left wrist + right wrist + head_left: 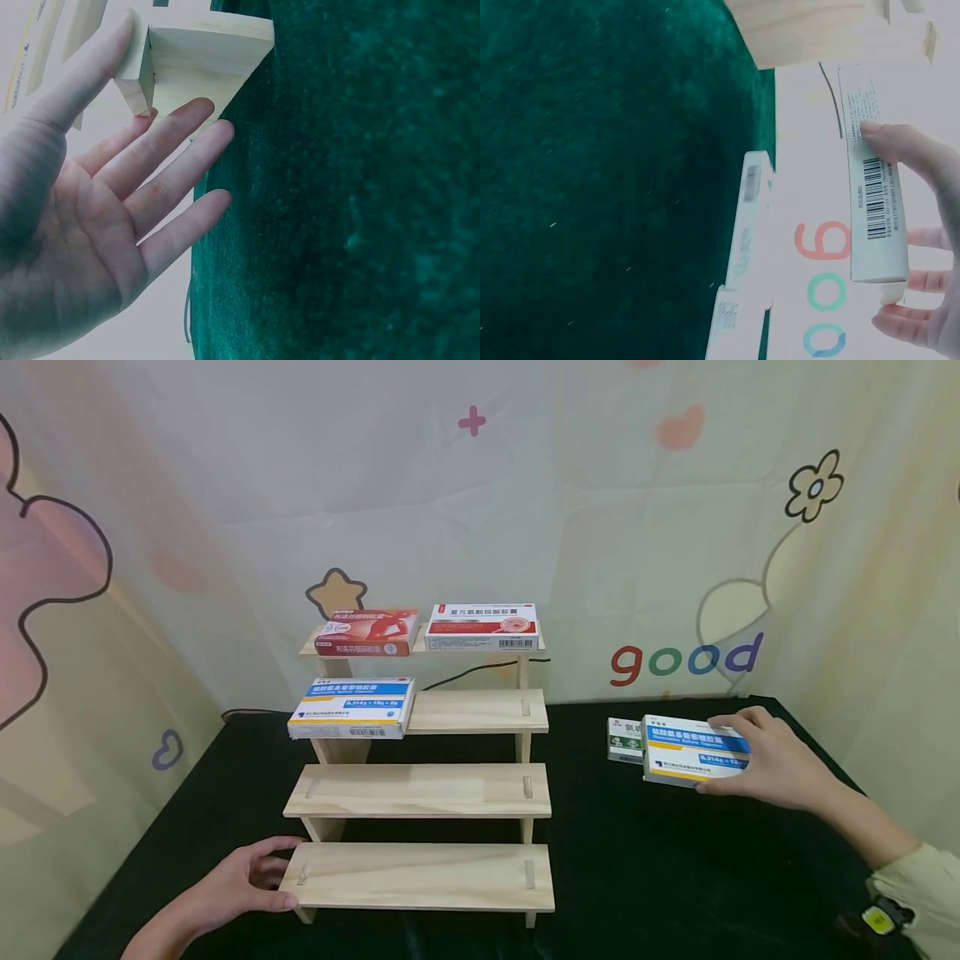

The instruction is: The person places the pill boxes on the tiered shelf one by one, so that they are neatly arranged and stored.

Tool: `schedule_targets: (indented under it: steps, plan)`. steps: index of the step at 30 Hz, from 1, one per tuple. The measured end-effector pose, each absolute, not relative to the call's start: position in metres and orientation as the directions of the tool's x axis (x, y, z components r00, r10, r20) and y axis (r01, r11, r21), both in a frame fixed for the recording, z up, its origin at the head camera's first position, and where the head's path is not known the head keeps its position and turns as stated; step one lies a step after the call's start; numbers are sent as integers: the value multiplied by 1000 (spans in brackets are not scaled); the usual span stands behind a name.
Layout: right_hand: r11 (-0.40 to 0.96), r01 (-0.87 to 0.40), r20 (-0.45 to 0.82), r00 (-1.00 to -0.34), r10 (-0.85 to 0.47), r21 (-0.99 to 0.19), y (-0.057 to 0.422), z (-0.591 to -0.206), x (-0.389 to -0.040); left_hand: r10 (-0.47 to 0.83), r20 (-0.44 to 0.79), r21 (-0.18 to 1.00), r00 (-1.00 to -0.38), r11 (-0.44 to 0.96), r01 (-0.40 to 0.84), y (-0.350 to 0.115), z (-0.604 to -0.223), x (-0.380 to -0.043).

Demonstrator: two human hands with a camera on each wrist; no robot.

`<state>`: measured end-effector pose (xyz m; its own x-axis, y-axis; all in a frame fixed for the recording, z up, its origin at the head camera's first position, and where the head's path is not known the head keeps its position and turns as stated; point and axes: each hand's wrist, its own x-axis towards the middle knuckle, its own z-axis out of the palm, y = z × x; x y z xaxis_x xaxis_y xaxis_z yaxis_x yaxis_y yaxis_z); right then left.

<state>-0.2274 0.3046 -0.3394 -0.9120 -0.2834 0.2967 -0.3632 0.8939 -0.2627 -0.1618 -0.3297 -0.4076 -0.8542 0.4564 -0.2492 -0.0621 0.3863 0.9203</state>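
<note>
My right hand (780, 764) pinches a white, blue and yellow medicine box (686, 745) by its right end, thumb on the near edge and fingers on the far one. The right wrist view shows the barcoded side of this medicine box (875, 202), held off the cloth. Just left of it and partly hidden is a green and white medicine box (625, 741). My left hand (236, 887) holds the left end of the lowest step of a wooden tiered shelf (420, 877), between thumb and forefinger; the other fingers (180, 180) extend free of it.
On the top step sit a red medicine box (366, 633) and a white and red medicine box (482, 627). A blue and white medicine box (351, 708) lies on the second step's left. Dark green cloth (675, 877) covers the table; a printed curtain (420, 485) hangs behind.
</note>
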Motion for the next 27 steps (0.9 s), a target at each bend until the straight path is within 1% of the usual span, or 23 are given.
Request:
schedule_targets:
  steps: [8, 14, 27]
  plan:
    - [897, -376, 322, -900, -294, -232, 285, -320, -230, 453, -253, 922, -855, 382, -70, -330, -407, -161]
    - [904, -366, 320, -903, -287, -221, 266, -305, -229, 446, -251, 917, -859, 395, -63, -329, -408, -162]
    - [903, -377, 331, -895, -298, -206, 235, -282, -230, 447, -256, 915, -857, 398, -66, -330, -407, -163]
